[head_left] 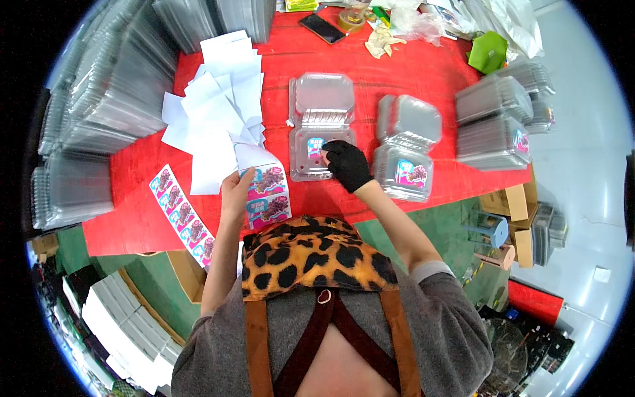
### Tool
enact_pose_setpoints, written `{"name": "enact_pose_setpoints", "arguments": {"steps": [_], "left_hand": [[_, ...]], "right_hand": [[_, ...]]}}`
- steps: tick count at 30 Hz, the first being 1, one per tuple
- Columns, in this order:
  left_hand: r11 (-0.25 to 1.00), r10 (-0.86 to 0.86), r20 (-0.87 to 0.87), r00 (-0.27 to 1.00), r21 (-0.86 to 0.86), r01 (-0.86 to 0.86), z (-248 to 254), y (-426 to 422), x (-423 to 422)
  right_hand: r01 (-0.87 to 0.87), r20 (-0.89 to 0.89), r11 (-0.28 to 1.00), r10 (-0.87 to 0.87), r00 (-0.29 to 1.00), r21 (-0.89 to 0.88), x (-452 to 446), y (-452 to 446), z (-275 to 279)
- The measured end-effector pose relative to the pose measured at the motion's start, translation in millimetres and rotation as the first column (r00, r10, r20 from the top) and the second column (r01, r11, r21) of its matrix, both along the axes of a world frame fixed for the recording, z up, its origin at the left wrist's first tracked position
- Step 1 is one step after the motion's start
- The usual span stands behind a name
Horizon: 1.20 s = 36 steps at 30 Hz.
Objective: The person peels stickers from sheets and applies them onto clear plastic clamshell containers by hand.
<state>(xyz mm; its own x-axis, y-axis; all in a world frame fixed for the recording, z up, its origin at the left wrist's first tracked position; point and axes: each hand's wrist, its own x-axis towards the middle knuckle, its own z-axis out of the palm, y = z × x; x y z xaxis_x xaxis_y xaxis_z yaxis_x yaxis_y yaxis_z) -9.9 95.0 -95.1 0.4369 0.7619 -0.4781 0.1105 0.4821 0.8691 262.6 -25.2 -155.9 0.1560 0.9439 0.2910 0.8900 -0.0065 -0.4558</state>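
Note:
My bare left hand [237,195] pinches the edge of a sheet of grape stickers [270,206], whose white backing curls at the top. My right hand [348,165], in a black fingerless glove, has its fingers bent at a grape sticker [315,147] on a clear plastic clamshell box [323,99]. That box lies open on the red table [367,66]; the hand covers part of the sticker. To the right stands a stack of open clamshell boxes [408,122], the top one bearing a grape sticker [411,173].
Loose white backing papers [215,112] and a sticker strip [183,215] lie left. Tall clamshell stacks [116,73] line the left edge; more stacked boxes [493,139] stand right. A phone [322,28], tape roll [352,20] and glove [382,42] lie at the back.

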Motion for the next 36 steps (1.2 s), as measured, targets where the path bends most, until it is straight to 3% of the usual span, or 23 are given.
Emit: {"name": "enact_pose_setpoints", "arguments": {"steps": [1,4,8,9,12,13,15,18,20,21,24,28,29,32,33,36], "left_hand": [[1.0,-0.019,0.002,1.0,0.0,0.019,-2.2,-0.7,2.7],[0.99,-0.132,0.045,0.99,0.049,0.13,-15.1,-4.3,18.7],[0.944,-0.33,0.05,0.943,0.015,0.329,-35.5,-10.6,38.4],[0.941,-0.339,-0.014,0.941,0.008,0.339,-43.4,-9.2,38.9],[0.944,-0.321,-0.158,0.934,0.02,0.328,-53.2,-3.8,38.0],[0.954,-0.285,-0.177,0.942,0.039,0.296,-49.2,-5.2,36.0],[0.973,-0.227,-0.178,0.957,0.004,0.232,-40.6,-9.0,30.8],[0.962,-0.167,0.049,0.985,-0.213,0.173,-29.2,-15.6,23.4],[0.949,-0.311,0.113,0.944,-0.023,0.316,1.4,-26.3,21.1],[0.923,-0.385,0.135,0.913,0.078,0.377,11.4,-31.3,21.3],[0.901,-0.433,0.211,0.876,0.139,0.412,16.9,-37.0,19.9],[0.863,-0.473,0.078,0.878,0.241,0.444,19.6,-36.6,16.3],[0.831,-0.426,0.104,0.899,0.437,0.343,25.0,-48.7,20.8],[0.627,-0.5,-0.297,0.814,0.525,0.576,38.3,-44.5,14.1],[0.624,-0.525,-0.277,0.805,0.519,0.585,38.9,-44.1,14.9],[0.455,-0.527,-0.372,0.764,0.636,0.623,51.9,-45.2,14.5]], "right_hand": [[-0.067,0.082,0.998,0.066,0.994,0.013,-10.7,-2.7,15.6],[-0.103,0.064,0.992,0.098,0.993,0.078,-31.7,-12.9,16.6],[-0.08,-0.12,0.995,0.073,0.99,-0.057,-48.8,-28.9,18.3],[-0.077,-0.024,0.996,0.078,0.997,0.053,-48.4,-32.3,11.0],[0.295,-0.094,0.947,-0.284,0.954,0.127,-49.1,-46.5,2.9],[0.433,-0.238,0.901,-0.417,0.877,0.021,-51.6,-54.3,6.8],[0.408,-0.207,0.912,-0.39,0.897,0.049,-47.2,-64.7,18.6],[0.242,-0.193,0.959,-0.211,0.958,0.149,-51.1,-66.8,55.4],[0.027,-0.197,0.97,0.022,0.98,0.243,-57.5,-58.5,89.2],[-0.025,-0.16,0.977,0.06,0.985,0.212,-64.8,-52.1,104.3],[-0.199,-0.105,0.958,0.224,0.969,0.208,-71.6,-37.5,99.0],[-0.195,-0.069,0.968,0.208,0.976,0.156,-73.6,-30.8,86.2],[-0.21,-0.082,0.969,0.221,0.972,0.13,-72.6,-29.2,87.1],[-0.244,-0.138,0.966,0.254,0.957,0.082,-69.5,-27.2,95.1],[-0.253,-0.168,0.963,0.265,0.95,0.09,-68.5,-28.1,95.7],[-0.28,-0.281,0.954,0.299,0.912,0.109,-64.2,-31.5,97.4]]}}
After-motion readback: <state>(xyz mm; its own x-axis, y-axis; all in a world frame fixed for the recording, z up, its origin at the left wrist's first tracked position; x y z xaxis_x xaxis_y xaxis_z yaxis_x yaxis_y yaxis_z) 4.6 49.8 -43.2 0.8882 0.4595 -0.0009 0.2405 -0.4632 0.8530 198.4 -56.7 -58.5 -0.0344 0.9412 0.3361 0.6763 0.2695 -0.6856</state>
